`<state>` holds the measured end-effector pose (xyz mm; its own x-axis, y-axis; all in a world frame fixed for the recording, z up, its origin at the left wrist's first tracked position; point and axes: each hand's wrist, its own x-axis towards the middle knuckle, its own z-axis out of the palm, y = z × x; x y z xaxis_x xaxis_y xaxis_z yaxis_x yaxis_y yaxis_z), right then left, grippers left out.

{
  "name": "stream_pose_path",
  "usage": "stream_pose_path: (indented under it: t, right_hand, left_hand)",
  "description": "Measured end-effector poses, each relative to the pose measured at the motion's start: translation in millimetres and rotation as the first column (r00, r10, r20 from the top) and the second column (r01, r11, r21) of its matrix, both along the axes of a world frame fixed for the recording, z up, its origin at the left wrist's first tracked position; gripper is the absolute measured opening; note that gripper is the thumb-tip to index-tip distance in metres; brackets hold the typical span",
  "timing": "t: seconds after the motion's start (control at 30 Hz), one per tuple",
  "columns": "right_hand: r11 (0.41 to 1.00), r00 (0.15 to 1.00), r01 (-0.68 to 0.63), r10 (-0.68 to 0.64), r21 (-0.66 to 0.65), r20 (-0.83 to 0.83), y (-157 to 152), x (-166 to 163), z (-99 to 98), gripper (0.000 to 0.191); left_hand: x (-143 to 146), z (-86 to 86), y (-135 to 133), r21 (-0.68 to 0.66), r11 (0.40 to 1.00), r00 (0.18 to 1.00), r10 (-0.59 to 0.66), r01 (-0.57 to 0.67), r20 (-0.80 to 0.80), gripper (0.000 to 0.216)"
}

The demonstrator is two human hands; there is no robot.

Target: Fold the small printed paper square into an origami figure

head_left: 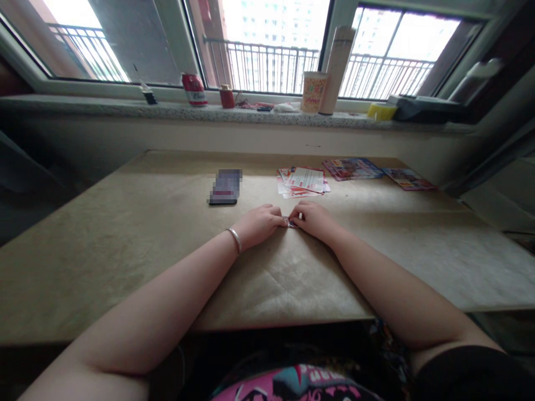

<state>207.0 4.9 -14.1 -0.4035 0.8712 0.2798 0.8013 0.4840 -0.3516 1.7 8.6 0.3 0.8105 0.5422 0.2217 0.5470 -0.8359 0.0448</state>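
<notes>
My left hand [259, 224] and my right hand [314, 218] meet at the middle of the brown table [125, 245]. Both have their fingers curled and pinched together on a small folded piece of coloured paper [290, 222] that lies on the tabletop between them. Only a sliver of the paper shows; the fingers hide most of it. A silver bangle [234, 240] sits on my left wrist.
A dark phone [225, 187] lies left of a stack of printed leaflets [303, 181]; more leaflets [353, 168] lie at the far right [408, 179]. The windowsill holds a red can [194, 89], a small red jar [227, 97], a patterned cup [313, 92], a tall flask [336, 69] and yellow tape [381, 111].
</notes>
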Motion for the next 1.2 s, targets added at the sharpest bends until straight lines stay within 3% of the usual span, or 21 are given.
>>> stream_pose_path:
  t: [0.37,0.87,1.03,1.2]
  right_hand:
    - [0.995,0.997,0.03,-0.022,-0.095,0.078,-2,15,5.5,0.005]
    - [0.998,0.981,0.014,-0.003,-0.059,0.196,-4,20,11.0,0.018]
    - [0.998,0.985,-0.009,0.019,-0.055,0.172,-4,22,9.6,0.019]
    - [0.999,0.998,-0.049,0.048,0.015,0.046,-3,23,3.4,0.021]
  left_hand:
    - [-8,1.4,-3,0.014,0.998,0.996,0.067,-0.067,-0.051,0.031]
    - [-7,5.8,-10,0.086,0.994,0.992,0.08,-0.072,-0.095,0.027]
    - [-8,2.9,-7,0.066,0.996,0.995,0.072,-0.067,-0.072,0.028]
    - [-8,0.9,-7,0.085,0.994,0.996,0.068,-0.063,-0.055,0.027]
